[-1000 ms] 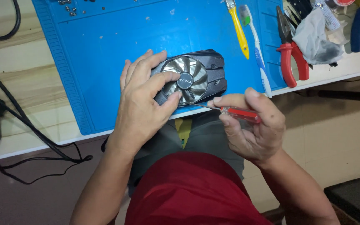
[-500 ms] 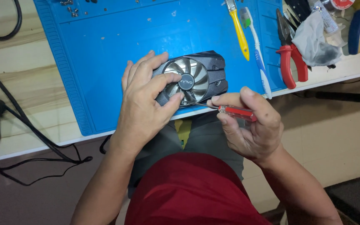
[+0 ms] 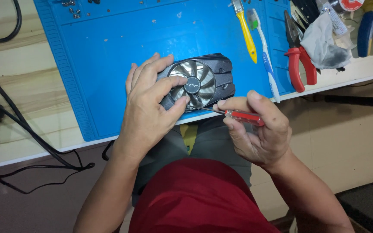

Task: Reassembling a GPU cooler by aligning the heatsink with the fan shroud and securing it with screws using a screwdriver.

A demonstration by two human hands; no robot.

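Note:
A small black graphics card with a round fan lies at the near edge of a blue work mat. My left hand grips its left side, thumb and fingers on the fan shroud. My right hand holds a red-handled screwdriver, its thin shaft pointing left to the card's lower edge near my left thumb.
On the mat's right lie a yellow-handled brush and a toothbrush. Red-handled pliers, a dirty cloth and other tools sit right of it. Small screws rest at top left. Black cables run over the wooden table's left side.
Nothing has moved much: both hands keep their hold, and the right hand has shifted very slightly with the screwdriver at the card's edge.

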